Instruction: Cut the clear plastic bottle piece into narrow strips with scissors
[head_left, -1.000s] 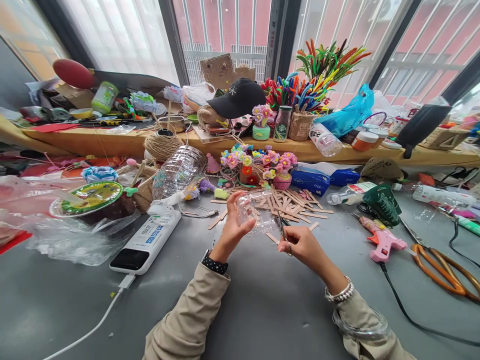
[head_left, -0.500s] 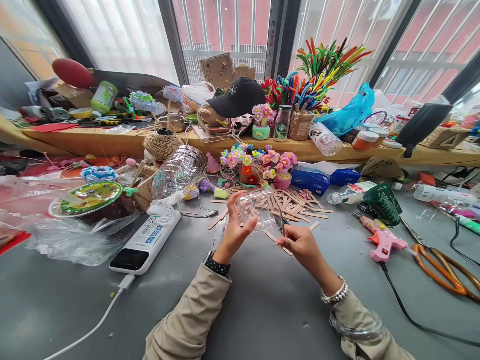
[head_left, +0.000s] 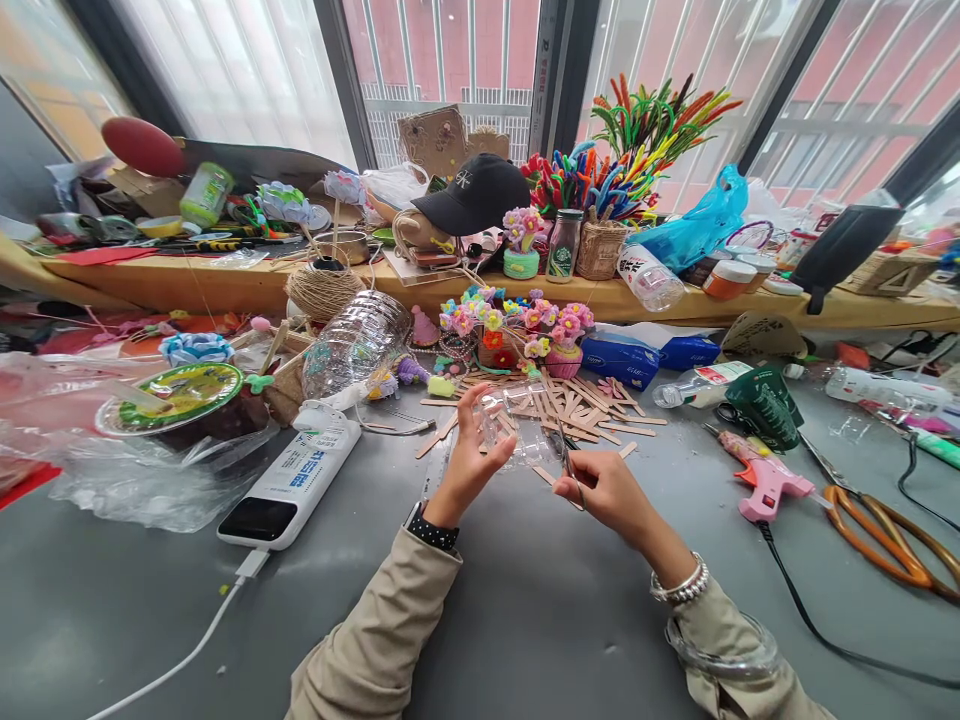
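My left hand (head_left: 476,452) is wrapped round a clear plastic bottle piece (head_left: 525,430), held on its side above the grey table. Fingers are on its far side and the thumb presses the near side. My right hand (head_left: 600,487) grips a small pair of scissors (head_left: 561,445), whose blades touch the right-hand edge of the plastic. Whether the blades are apart is hard to make out. Behind and beneath the plastic lies a loose pile of wooden craft sticks (head_left: 592,410).
Right of my hands lie a pink glue gun (head_left: 776,485) with a black cord and large orange-handled scissors (head_left: 892,540). A white power bank (head_left: 292,480) with a cable is at left. Crochet flowers (head_left: 566,330) and a large clear bottle (head_left: 356,340) stand behind.
My right hand and forearm have shifted very slightly to the right. My left hand keeps the same hold on the bottle piece.
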